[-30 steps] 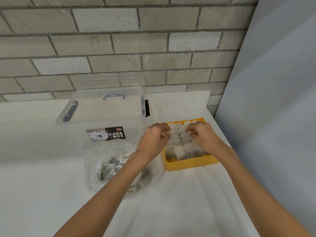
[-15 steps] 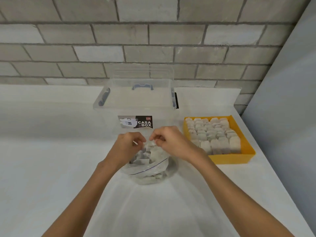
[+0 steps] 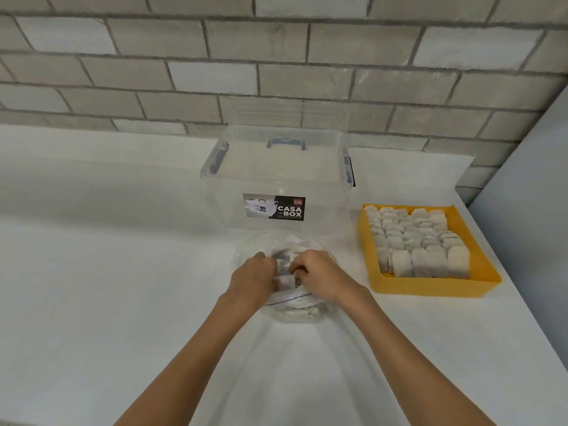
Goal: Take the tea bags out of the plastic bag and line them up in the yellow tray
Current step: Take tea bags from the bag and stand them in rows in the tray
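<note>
1. The white countertop (image 3: 107, 272) fills most of the view. The head has turned left over the last second, so the work area now sits in the centre instead of the tray.
2. A clear plastic storage box with a black "CASA BOX" label (image 3: 276, 167) stands against the grey brick wall and has not moved.
3. The yellow rectangular plastic tray (image 3: 430, 287) lies to the right of the box, well apart from both hands. 1 second ago both hands were over it. Now it is uncovered and shows close rows of pale tea bags (image 3: 421, 241) standing on edge, with a little room seemingly left at the front.
4. The clear zip-top plastic bag (image 3: 295, 312) sits just in front of the box, its mouth open, with loose tea bags inside.
5. The left hand (image 3: 252, 278) has come back to the bag. Its fingers are curled on the rim of the mouth and appear to hold it open.
6. The right hand (image 3: 319, 272) has also crossed from the tray. Its curled fingers seem to pinch 1 small white tea bag (image 3: 285, 282) at the bag's mouth.
7. By my reading, 1 placing round is over and the next pick is under way.
</note>
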